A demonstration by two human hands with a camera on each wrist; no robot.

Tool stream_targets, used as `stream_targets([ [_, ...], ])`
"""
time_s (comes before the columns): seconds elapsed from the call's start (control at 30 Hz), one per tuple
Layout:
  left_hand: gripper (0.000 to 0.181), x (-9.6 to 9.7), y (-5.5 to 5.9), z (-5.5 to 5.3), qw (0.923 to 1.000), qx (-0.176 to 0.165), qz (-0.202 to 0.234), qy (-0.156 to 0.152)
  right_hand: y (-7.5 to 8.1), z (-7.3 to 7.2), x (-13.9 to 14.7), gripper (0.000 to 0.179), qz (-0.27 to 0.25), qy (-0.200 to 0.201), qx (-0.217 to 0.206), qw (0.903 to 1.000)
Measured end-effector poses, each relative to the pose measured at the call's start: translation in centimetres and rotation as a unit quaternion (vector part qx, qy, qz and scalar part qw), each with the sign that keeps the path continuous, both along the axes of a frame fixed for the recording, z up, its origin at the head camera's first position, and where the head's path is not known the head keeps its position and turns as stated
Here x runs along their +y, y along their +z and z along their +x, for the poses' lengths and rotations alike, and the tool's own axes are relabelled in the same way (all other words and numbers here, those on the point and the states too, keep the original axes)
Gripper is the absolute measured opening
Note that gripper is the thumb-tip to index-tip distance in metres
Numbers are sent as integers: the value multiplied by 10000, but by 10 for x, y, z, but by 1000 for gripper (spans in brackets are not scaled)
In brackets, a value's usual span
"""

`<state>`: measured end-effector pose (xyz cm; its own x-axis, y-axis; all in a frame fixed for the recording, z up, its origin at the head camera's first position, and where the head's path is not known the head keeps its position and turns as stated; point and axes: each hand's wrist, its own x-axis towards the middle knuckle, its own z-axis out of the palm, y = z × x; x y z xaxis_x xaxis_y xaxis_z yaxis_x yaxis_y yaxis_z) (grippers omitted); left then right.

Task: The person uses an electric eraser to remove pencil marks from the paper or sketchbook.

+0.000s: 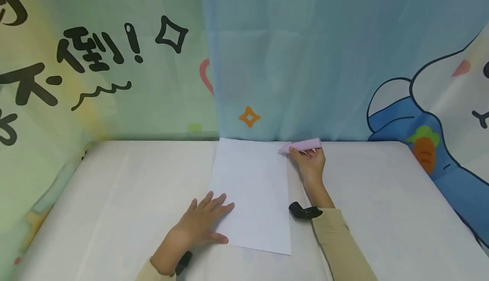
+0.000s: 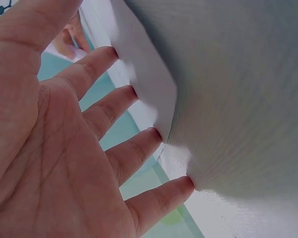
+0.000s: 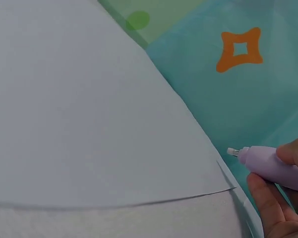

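Observation:
A blank sheet of white paper (image 1: 252, 196) lies lengthwise on the white-covered table. My left hand (image 1: 202, 221) rests with fingers spread over its lower left edge. In the left wrist view, several fingertips (image 2: 151, 134) touch the paper (image 2: 144, 64), while the little finger meets the tablecloth beside it. At the sheet's far right corner, my right hand (image 1: 311, 164) grips a lilac electric eraser (image 1: 305, 144) between thumb and fingers. The right wrist view shows the small pale tip of this electric eraser (image 3: 268, 161) pointing left, near the paper's corner; whether it touches is unclear.
The white tablecloth (image 1: 153, 179) extends on both sides of the sheet. Behind the table hang a blue printed cloth (image 1: 305, 60) and a green one (image 1: 164, 90) with black lettering. Dark wrist cameras (image 1: 304, 211) sit on both wrists.

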<state>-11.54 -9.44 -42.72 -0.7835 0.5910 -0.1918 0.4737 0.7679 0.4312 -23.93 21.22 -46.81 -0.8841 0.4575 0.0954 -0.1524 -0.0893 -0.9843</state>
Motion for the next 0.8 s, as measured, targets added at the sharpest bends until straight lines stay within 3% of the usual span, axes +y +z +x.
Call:
stream_targets([
  [0.17,80,0,1,-2,10000,-3,-18,18,3,-2,1,44,-117,72,-165,9998],
  [0.47,80,0,1,-2,10000,-12,29,29,2,-2,1,44,250,316,-350,9986],
  [0.8,80,1,2,-1,10000,-34,-29,26,-3,0,1,40,144,501,-140,9985],
])
